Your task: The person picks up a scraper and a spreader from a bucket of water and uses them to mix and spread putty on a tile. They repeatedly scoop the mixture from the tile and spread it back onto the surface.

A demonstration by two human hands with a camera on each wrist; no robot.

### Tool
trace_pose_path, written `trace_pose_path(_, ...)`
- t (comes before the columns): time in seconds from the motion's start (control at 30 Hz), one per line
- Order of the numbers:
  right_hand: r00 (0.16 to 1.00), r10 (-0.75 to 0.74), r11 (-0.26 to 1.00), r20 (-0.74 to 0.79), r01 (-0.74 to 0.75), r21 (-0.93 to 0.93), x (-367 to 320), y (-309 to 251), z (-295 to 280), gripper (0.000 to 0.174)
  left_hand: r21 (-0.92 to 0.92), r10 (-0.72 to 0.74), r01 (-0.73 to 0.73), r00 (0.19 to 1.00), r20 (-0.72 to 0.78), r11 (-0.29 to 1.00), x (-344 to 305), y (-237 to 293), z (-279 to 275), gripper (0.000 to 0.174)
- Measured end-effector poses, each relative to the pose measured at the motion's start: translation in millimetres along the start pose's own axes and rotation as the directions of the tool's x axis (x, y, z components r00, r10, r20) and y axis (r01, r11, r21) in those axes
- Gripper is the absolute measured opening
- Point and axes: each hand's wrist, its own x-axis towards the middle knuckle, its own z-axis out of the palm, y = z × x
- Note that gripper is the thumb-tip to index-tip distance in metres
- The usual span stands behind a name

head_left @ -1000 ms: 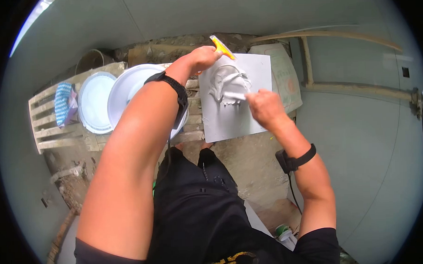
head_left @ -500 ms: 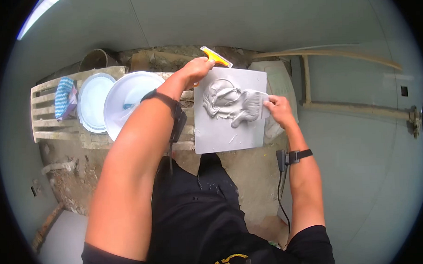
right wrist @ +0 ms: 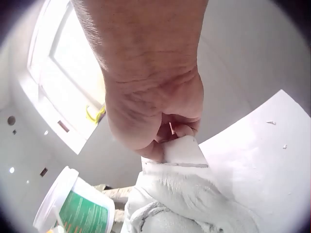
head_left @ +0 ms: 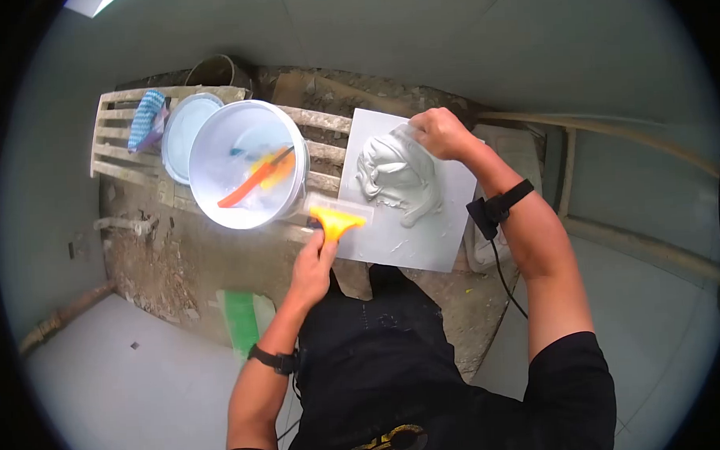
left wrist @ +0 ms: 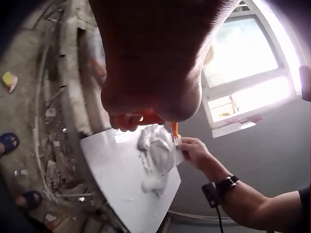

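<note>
My left hand [head_left: 312,273] grips a yellow-orange scraper [head_left: 338,221] by its handle, its wide blade overlapping the near left corner of the white board [head_left: 393,252]. Soft grey-white putty [head_left: 398,174] lies heaped in folds on that board. At the heap's far right edge my right hand [head_left: 442,135] pinches a flat white scraper; in the right wrist view this scraper [right wrist: 184,151] has its edge against the putty. Left of the board stands a white bucket [head_left: 302,152], with an orange-handled tool [head_left: 248,185] leaning inside.
A pale blue lid [head_left: 179,140] and a blue-and-white patterned packet [head_left: 146,121] lie on the slatted wooden bench [head_left: 326,151] behind the bucket. A pale sack [head_left: 520,152] sits right of the board. Timber framing [head_left: 642,255] runs along the right wall. Rubble covers the floor.
My left hand has swung from the board's far left corner to its near left, bringing the yellow-orange scraper along. My right hand has gone from the right edge to the far side of the putty.
</note>
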Motion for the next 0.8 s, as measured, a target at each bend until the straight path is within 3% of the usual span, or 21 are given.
trace_pose_path(0.07, 0.989, -0.145, 0.989, 0.012, 0.145, -0.026, -5.6, -12.3, 9.0, 0.011, -0.106, -0.017, 0.020, 0.999, 0.032, 0.994, -25.9, -21.9, 11.0, 0.028)
trace_pose_path(0.1, 0.967, -0.193, 0.954, 0.168, 0.225, -0.198, -14.0, -25.1, 12.6, 0.010, -0.157, -0.019, 0.026, 0.999, 0.047, 0.987, -35.9, -31.3, 15.8, 0.029)
trace_pose_path(0.17, 0.948, -0.298, 0.870, 0.113, 0.318, -0.376, -53.7, -50.1, 38.3, 0.008, -0.172, 0.057, -0.056, 0.998, -0.002, 0.984, -44.5, -43.1, 23.4, 0.030)
trace_pose_path(0.23, 0.921, -0.371, 0.833, 0.122, 0.388, -0.395, -89.5, -59.0, 50.3, 0.009, -0.154, 0.134, -0.140, 0.990, -0.051, 0.978, -47.4, -43.7, 25.0, 0.030)
trace_pose_path(0.3, 0.899, -0.436, 0.823, 0.033, 0.414, -0.389, -101.6, -49.1, 43.4, 0.009, -0.135, 0.166, -0.171, 0.985, -0.047, 0.976, -51.4, -41.0, 18.2, 0.029)
trace_pose_path(0.37, 0.930, -0.366, 0.838, 0.036, 0.346, -0.421, -98.7, -65.3, 11.7, 0.010, -0.132, 0.211, -0.212, 0.977, -0.018, 0.968, -50.0, -40.2, 7.1, 0.028)
trace_pose_path(0.53, 0.884, -0.458, 0.801, -0.096, 0.363, -0.477, -58.2, -78.2, 17.0, 0.010, -0.124, 0.255, -0.247, 0.965, 0.059, 0.961, -53.6, -52.2, -4.9, 0.024)
trace_pose_path(0.57, 0.893, -0.450, 0.767, -0.002, 0.386, -0.513, -61.5, -72.0, 32.7, 0.013, -0.115, 0.276, -0.268, 0.959, 0.066, 0.957, -53.8, -47.5, -10.1, 0.024)
trace_pose_path(0.63, 0.896, -0.408, 0.694, 0.177, 0.430, -0.577, -72.5, -68.8, 53.0, 0.019, -0.199, 0.170, -0.142, 0.976, 0.134, 0.970, -54.0, -35.4, -17.1, 0.025)
trace_pose_path(0.77, 0.958, -0.281, 0.870, 0.049, 0.276, -0.408, -81.4, -72.3, 0.7, 0.006, -0.242, 0.096, -0.031, 0.960, 0.262, 0.970, -48.0, -11.5, -23.6, 0.024)
trace_pose_path(0.8, 0.972, -0.227, 0.927, -0.067, 0.194, -0.321, -90.2, -72.5, -6.3, 0.009, -0.201, 0.121, -0.069, 0.958, 0.258, 0.977, -45.4, -4.6, -21.5, 0.024)
